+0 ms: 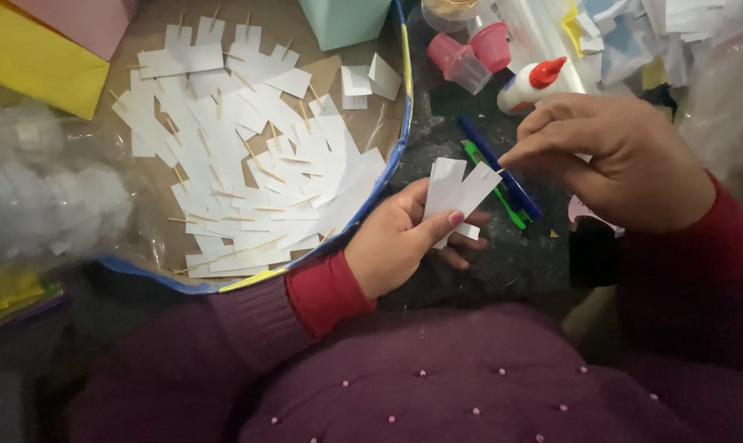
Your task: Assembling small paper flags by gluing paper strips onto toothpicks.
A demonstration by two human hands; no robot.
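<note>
My left hand (400, 238) grips a small fan of white paper strips (456, 192), thumb across their lower part. My right hand (613, 160) hovers just right of the strips with its fingertips pinched near their top edge; I cannot make out anything between the fingers. Under the right fingertips lie a blue pen (503, 171) and a green pen (493, 182) on the dark surface. To the left stands a round tray (403, 139) with a blue and yellow rim, heaped with several white paper flags on toothpicks (240, 164).
A white glue bottle with a red cap (530, 84) lies beyond the pens, beside two pink plastic cups (474, 51). Yellow paper (35, 61) and clear plastic wrap (43, 197) fill the left. Paper scraps (634, 33) pile at the top right. A teal box (343, 20) stands behind the tray.
</note>
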